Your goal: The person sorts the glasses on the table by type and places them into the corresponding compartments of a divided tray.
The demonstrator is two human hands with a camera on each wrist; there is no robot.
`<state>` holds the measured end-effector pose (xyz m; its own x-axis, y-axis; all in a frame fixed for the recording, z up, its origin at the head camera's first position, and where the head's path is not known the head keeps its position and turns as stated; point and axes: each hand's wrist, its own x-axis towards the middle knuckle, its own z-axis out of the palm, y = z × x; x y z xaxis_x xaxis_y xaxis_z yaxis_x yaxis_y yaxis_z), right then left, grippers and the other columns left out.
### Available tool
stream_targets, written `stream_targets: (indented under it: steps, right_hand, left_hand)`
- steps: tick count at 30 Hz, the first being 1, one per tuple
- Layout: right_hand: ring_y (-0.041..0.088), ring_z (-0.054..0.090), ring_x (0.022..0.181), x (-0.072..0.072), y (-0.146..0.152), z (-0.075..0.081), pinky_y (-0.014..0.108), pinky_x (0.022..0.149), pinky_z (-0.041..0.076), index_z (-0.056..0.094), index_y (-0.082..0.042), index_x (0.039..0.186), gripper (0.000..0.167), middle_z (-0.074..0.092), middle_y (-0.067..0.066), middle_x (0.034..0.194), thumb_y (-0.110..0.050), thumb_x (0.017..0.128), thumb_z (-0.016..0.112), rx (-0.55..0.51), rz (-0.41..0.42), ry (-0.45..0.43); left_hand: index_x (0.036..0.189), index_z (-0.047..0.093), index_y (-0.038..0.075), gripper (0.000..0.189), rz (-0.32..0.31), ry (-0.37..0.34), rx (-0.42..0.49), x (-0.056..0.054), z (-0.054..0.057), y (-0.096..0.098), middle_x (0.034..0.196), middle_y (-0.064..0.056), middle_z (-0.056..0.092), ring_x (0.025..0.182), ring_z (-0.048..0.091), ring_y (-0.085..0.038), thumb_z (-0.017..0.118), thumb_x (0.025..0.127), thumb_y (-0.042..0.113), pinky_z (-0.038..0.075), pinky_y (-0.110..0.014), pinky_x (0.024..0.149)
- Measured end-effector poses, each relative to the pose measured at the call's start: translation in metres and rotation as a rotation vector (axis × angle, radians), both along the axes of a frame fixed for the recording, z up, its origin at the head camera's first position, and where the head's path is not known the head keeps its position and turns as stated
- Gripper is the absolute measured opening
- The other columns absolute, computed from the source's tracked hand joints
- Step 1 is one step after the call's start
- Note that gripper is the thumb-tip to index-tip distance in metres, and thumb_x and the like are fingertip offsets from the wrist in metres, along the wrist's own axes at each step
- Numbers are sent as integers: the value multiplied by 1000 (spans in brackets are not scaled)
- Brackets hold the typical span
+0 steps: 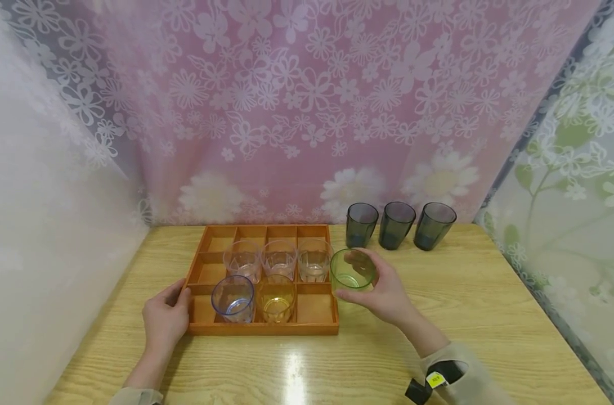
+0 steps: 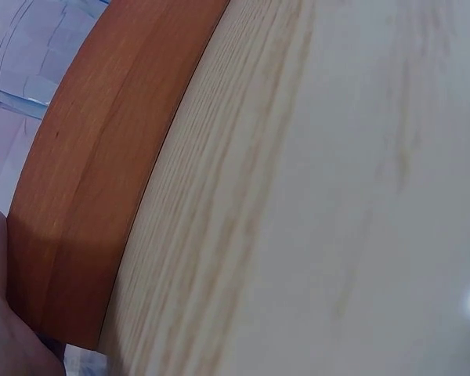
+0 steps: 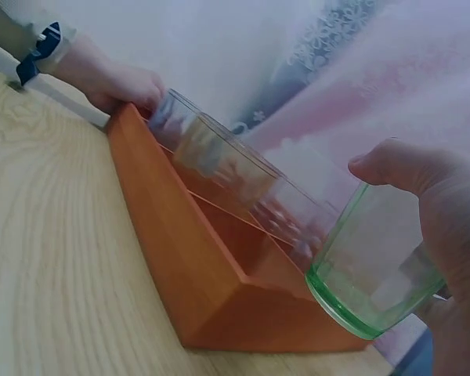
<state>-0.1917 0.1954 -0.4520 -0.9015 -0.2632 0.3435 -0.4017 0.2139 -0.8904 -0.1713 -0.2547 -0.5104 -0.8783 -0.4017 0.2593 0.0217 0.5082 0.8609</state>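
My right hand (image 1: 385, 289) holds a green glass (image 1: 349, 282) between thumb and fingers, beside the right edge of a divided wooden tray (image 1: 266, 330). In the right wrist view the glass (image 3: 368, 290) is slightly tilted, its base near the tray's corner. My left hand (image 1: 166, 316) grips the tray's left edge by the front corner, fingers partly hidden behind the wall. A blue-rimmed glass (image 1: 234, 299) and a yellow glass (image 1: 277, 301) stand in the front row. Behind them, clear glasses stand in the middle row: one left (image 1: 243, 262), one central (image 1: 279, 262), one right (image 1: 314, 262).
Dark grey glasses stand in a line at the back right of the table: one left (image 1: 361, 226), one central (image 1: 396, 226), one right (image 1: 434, 226). A pink flowered curtain (image 1: 307, 112) hangs behind the wooden table (image 1: 464, 304), with pale sheets at both sides.
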Motion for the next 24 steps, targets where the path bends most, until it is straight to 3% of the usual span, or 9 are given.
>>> stream_targets:
  steps: [9,16,24]
  right_hand:
    - [40,59,128,3,-22,-3,58,101,52,53,-9,150,87,63,12,139,-4,75,97,-69,77,-23]
    - [39,62,125,7,-33,-3,51,100,55,55,-14,147,86,63,13,140,-8,74,99,-64,84,-56]
    - [41,63,124,8,-41,-11,52,99,55,54,-11,148,85,60,22,140,-5,75,97,-78,138,-43]
  left_hand:
    - [129,73,-5,29,9,13,-20,-3,-1,-1,120,-23,74,112,71,-36,67,102,7,42,-2,78]
    - [127,73,-6,29,12,33,-34,-2,-1,-2,119,-24,74,112,70,-38,68,102,7,41,-2,79]
    - [127,74,-5,29,12,29,-35,-2,-1,-1,119,-23,74,113,70,-36,68,102,6,41,-2,80]
